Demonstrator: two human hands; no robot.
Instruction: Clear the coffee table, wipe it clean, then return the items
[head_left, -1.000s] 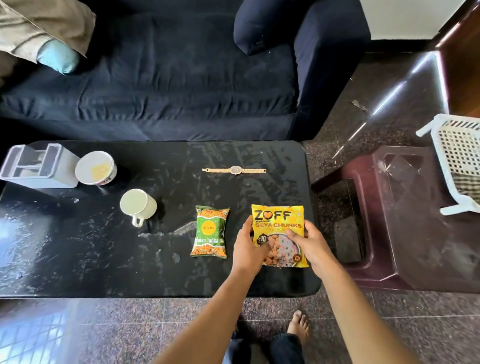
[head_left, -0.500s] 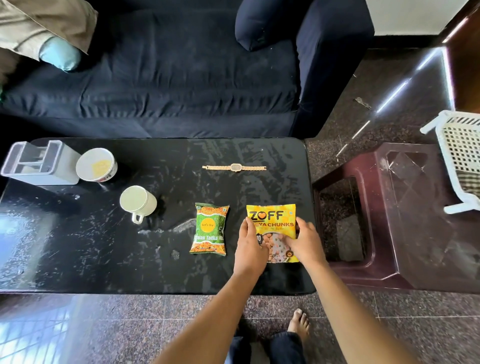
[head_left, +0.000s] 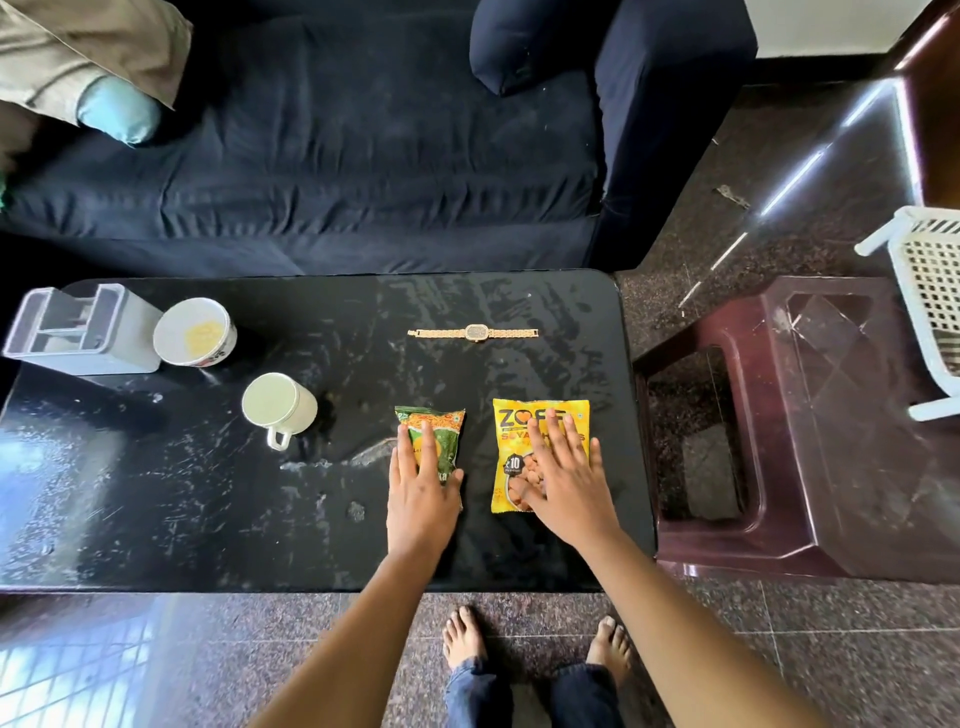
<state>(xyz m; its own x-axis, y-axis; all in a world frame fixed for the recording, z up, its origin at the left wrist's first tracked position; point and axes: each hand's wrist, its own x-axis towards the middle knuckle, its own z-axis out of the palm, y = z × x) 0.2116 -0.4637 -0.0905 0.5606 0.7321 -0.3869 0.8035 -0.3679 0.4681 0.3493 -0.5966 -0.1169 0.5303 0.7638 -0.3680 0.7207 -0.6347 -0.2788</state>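
Left hand (head_left: 423, 499) has left the yellow soya-chunks pouch (head_left: 511, 423) for the green foil snack packet (head_left: 444, 418); the right hand (head_left: 569, 488) now lies flat on the yellow one.
Head view: both hands rest with fingers straight and spread, pressing the packets onto the glossy black coffee table (head_left: 156, 493), pinching nothing. The two packets lie side by side near the front right edge. A gold wristwatch (head_left: 475, 332), pale mug (head_left: 278, 405), white round tub (head_left: 192, 332) and grey plastic holder (head_left: 78, 332) stand further back. Smear streaks suggest wiping is done, so this looks like the return stage, with the packets being patted into place.
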